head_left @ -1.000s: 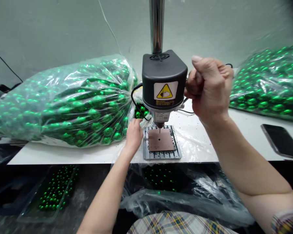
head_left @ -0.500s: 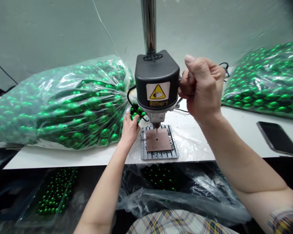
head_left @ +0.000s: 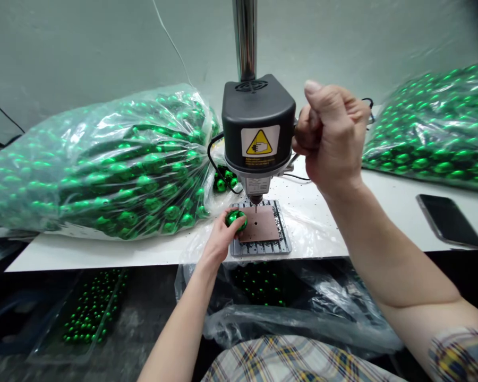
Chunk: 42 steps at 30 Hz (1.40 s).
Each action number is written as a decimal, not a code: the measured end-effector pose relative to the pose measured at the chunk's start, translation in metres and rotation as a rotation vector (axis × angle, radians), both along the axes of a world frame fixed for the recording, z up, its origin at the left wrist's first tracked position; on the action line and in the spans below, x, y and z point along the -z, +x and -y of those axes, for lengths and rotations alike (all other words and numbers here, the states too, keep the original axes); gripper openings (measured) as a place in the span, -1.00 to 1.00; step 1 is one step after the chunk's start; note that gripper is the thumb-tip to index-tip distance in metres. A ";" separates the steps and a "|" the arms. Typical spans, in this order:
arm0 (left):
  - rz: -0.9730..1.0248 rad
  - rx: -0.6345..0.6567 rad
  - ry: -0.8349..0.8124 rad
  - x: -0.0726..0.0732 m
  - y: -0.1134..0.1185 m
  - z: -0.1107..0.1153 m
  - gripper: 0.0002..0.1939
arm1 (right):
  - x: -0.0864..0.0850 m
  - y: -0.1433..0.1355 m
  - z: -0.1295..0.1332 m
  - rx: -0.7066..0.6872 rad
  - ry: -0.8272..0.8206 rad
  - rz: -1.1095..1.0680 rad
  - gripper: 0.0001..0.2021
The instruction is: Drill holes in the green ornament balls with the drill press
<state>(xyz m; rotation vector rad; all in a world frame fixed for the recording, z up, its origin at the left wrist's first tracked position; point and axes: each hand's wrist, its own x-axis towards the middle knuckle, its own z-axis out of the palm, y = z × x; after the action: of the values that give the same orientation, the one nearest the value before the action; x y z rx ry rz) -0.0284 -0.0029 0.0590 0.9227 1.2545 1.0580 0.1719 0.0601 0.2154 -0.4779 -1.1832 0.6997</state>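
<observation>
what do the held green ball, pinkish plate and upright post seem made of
Green ball: probably plastic, mirror-glossy, with sharp bright highlights; coated glass or metal is possible.
Pinkish plate: board or coated metal, matt; its dull face leaves this open.
Upright post: likely chromed or polished steel, given its streaked reflections.

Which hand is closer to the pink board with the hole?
Left. The left hand is at the left edge of the board, holding a green ball; the right hand is higher and farther right, beside the black drill housing.

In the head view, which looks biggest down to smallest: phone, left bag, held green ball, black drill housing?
1. Left bag
2. Black drill housing
3. Phone
4. Held green ball
</observation>
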 end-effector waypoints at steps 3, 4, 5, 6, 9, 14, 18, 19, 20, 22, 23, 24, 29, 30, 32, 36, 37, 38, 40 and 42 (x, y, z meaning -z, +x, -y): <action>-0.117 -0.053 0.053 0.006 0.002 -0.001 -0.34 | 0.001 0.001 -0.001 0.005 0.003 0.031 -0.44; -0.124 -0.050 0.064 0.007 0.001 -0.002 -0.36 | 0.001 0.001 -0.002 0.004 0.003 0.036 -0.43; -0.124 -0.031 0.073 0.007 0.001 -0.002 -0.39 | 0.001 0.001 -0.002 0.003 0.002 0.037 -0.43; -0.117 -0.001 0.079 0.008 0.000 -0.003 -0.42 | 0.001 0.000 -0.003 0.007 0.001 0.028 -0.43; -0.093 0.065 0.069 0.009 0.001 -0.006 -0.39 | 0.001 -0.002 -0.003 0.027 0.008 -0.011 -0.41; -0.132 0.057 0.081 0.014 0.005 -0.011 -0.42 | -0.002 -0.007 -0.002 0.024 0.000 -0.075 -0.40; -0.187 0.059 0.133 0.018 0.009 -0.014 -0.42 | -0.004 -0.008 0.000 0.020 -0.009 -0.094 -0.38; -0.193 0.063 0.150 0.020 0.010 -0.014 -0.41 | -0.005 -0.008 0.001 0.029 -0.015 -0.084 -0.37; -0.197 0.067 0.166 0.021 0.012 -0.014 -0.39 | -0.005 -0.008 0.002 0.039 -0.020 -0.077 -0.37; -0.210 0.070 0.202 0.025 0.015 -0.014 -0.39 | -0.007 -0.008 0.005 0.042 -0.029 -0.064 -0.39; -0.220 0.065 0.223 0.027 0.017 -0.014 -0.40 | -0.007 -0.008 0.006 0.032 -0.029 -0.066 -0.41; -0.233 0.059 0.245 0.030 0.020 -0.014 -0.42 | -0.008 -0.008 0.007 0.019 -0.026 -0.076 -0.42; -0.251 0.068 0.347 0.043 0.027 -0.012 -0.49 | -0.007 -0.008 0.007 -0.020 0.006 -0.136 -0.48; -0.267 0.074 0.370 0.044 0.028 -0.011 -0.49 | -0.006 -0.007 0.006 -0.015 0.003 -0.112 -0.46; -0.337 0.076 0.419 0.046 0.028 -0.009 -0.47 | -0.005 -0.006 0.005 0.002 0.000 -0.053 -0.43; -0.463 0.054 0.482 0.045 0.026 -0.006 -0.45 | -0.005 -0.007 0.004 0.019 0.001 -0.031 -0.39; -0.478 0.050 0.489 0.045 0.026 -0.006 -0.45 | -0.006 -0.008 0.004 0.022 0.000 -0.045 -0.38; -0.491 0.047 0.495 0.044 0.026 -0.006 -0.46 | -0.006 -0.008 0.005 0.024 -0.001 -0.055 -0.38; -0.513 0.037 0.501 0.044 0.027 -0.005 -0.46 | -0.006 -0.009 0.009 0.027 0.004 -0.071 -0.40; -0.526 0.028 0.502 0.045 0.027 -0.005 -0.45 | -0.003 -0.009 0.017 0.021 0.038 -0.075 -0.45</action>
<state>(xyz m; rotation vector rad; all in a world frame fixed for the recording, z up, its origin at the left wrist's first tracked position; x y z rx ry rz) -0.0013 0.0020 0.0140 1.6795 1.4133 1.1742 0.1631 0.0436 0.2186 -0.4283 -1.1180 0.6699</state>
